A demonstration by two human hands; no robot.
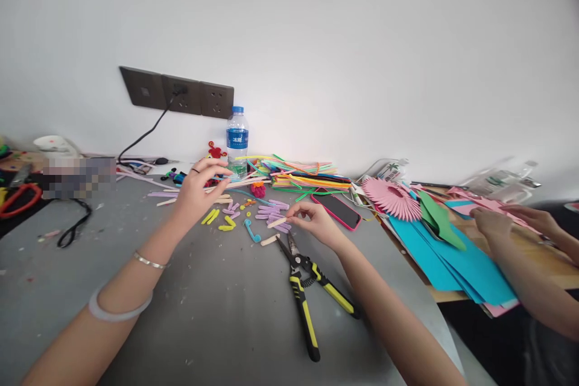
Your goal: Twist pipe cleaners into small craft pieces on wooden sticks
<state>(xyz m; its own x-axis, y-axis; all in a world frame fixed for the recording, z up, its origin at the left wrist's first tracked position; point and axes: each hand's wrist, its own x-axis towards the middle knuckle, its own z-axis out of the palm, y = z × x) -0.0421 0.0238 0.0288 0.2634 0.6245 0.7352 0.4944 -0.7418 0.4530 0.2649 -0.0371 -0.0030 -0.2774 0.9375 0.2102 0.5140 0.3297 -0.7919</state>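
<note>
My right hand (314,223) pinches a short cream pipe cleaner piece (275,223) between thumb and fingertips, over a pile of short purple pieces (269,210). Raised to the left, my left hand (201,188) has its fingers apart and nothing visible in them. Long pale pipe cleaners (248,182) lie just beyond it. Below my right hand rest snips (305,277) with black and yellow handles, their blades apart. Near the blades is another cream piece (270,240). Short yellow pieces (228,223) and a bent blue piece (251,231) lie between my hands.
A water bottle (237,139) stands by the wall, beside a bundle of coloured pipe cleaners (312,180). A pink-edged phone (339,210) lies right of centre. Farther right, another person's hands (493,224) work near blue paper sheets (434,253). Orange-handled scissors (20,200) sit far left.
</note>
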